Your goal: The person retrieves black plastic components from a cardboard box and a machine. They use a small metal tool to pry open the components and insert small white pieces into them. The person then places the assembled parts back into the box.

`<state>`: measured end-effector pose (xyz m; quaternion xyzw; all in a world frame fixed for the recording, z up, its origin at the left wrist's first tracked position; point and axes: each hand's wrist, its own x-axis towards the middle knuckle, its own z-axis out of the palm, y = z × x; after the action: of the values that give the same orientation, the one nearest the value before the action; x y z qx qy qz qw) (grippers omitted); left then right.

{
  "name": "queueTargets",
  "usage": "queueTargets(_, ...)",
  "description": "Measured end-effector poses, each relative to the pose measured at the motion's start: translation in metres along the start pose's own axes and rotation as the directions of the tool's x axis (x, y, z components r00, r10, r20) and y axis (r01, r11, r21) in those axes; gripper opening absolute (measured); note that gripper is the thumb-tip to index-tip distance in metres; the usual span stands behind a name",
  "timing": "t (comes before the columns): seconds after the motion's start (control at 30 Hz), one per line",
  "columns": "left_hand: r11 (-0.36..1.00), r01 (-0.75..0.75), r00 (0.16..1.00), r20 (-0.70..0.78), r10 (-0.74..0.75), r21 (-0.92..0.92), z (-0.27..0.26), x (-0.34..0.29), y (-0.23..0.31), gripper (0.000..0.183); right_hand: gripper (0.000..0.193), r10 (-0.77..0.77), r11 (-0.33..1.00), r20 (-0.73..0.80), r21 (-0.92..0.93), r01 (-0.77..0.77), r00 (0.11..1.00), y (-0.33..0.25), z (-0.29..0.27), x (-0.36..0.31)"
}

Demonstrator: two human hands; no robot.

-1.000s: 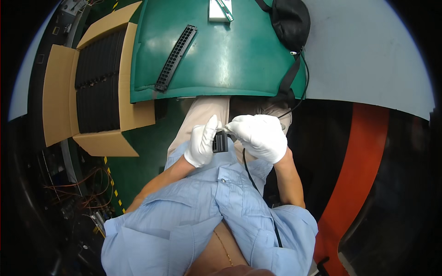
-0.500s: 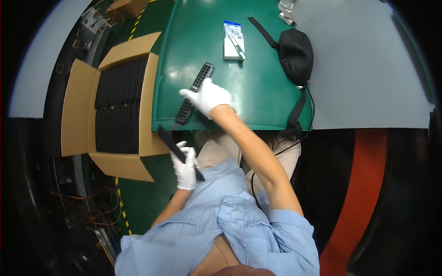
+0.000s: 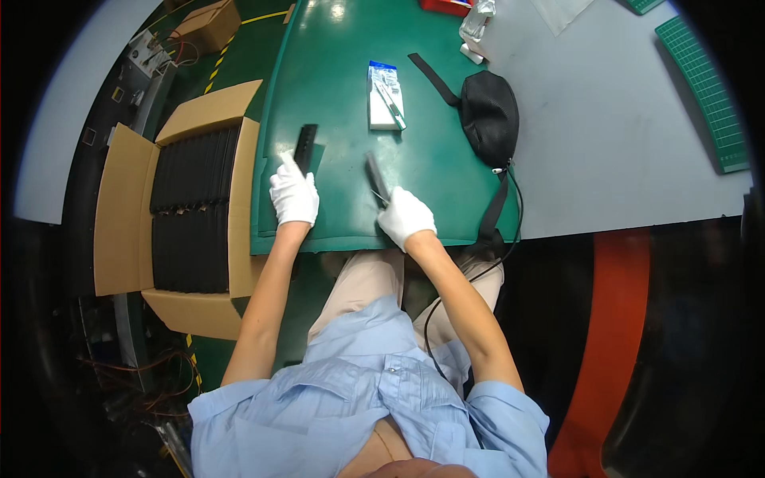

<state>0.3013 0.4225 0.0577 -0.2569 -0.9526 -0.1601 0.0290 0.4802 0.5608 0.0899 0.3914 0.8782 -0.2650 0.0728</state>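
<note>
Steady both grasps: your left hand [image 3: 294, 195] holds a black bar [image 3: 306, 144] toward one o'clock, right hand [image 3: 407, 216] a dark strip [image 3: 375, 174] toward eleven.

"How's your reach, working from afar?"
"I have my left arm [image 3: 264, 311] running forward, leaning slightly right; my right arm [image 3: 462, 299] slants forward and inward."
"And at the ends?"
"My left grip [image 3: 294, 193], white-gloved, is curled closed, slightly farther forward; my right grip [image 3: 406, 217], gloved alike, is closed too, apart from it"

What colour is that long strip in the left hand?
The strip in the left hand is black; it shows best in the head view.
</note>
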Motion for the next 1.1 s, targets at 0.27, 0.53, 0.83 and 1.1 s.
queueTargets(0.27,0.985,-0.174,0.964,-0.201,0.171,0.001,-0.009,-0.015,0.016,0.061,0.026,-0.391,0.915,-0.508,-0.13,0.381,0.767,0.04,-0.051,-0.06)
queueTargets(0.53,-0.088,0.995,0.094,0.695,0.713,-0.044,-0.105,-0.089,0.067,0.109,0.048,-0.751,0.655,-0.442,-0.408,0.636,0.49,0.016,-0.085,-0.092)
queueTargets(0.83,-0.367,0.912,0.393,0.648,0.652,-0.183,-0.101,-0.122,0.074,0.063,0.041,-0.622,0.735,-0.613,-0.242,0.634,0.487,0.045,-0.045,-0.097)
queueTargets(1.1,-0.344,0.836,0.543,0.737,0.402,-0.428,-0.09,-0.124,0.067,0.044,0.037,-0.212,0.877,-0.226,0.385,0.287,0.951,0.033,-0.042,-0.164)
